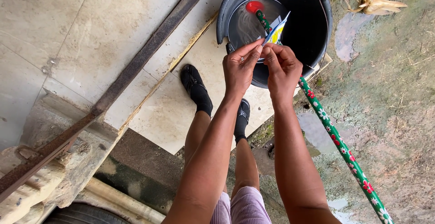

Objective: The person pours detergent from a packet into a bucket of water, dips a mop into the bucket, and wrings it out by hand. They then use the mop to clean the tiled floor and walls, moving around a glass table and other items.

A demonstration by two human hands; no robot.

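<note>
Both hands meet in the upper middle of the frame, just above the near rim of a black bucket (317,29). The left hand (239,67) and the right hand (282,67) pinch together a small sachet (276,30) (white, blue and yellow, its top corner pointing up and to the right), each with thumb and fingertips closed on its lower edge. The fingers of the two hands touch each other at the sachet.

The bucket stands at the top centre of the frame, partly on a pale tile slab (172,110) and partly on muddy ground. Inside it there is water, and a red round piece (254,6) lies in the water at the end of a long green stick with flower pattern (337,142). This stick runs from the bucket down to the lower right corner, passing behind the right hand.

Below the hands, the person's feet in black shoes (195,85) stand on the slab. A dark metal bar (136,67) crosses the left part diagonally, and a dry corn husk (376,4) lies in the upper right corner
</note>
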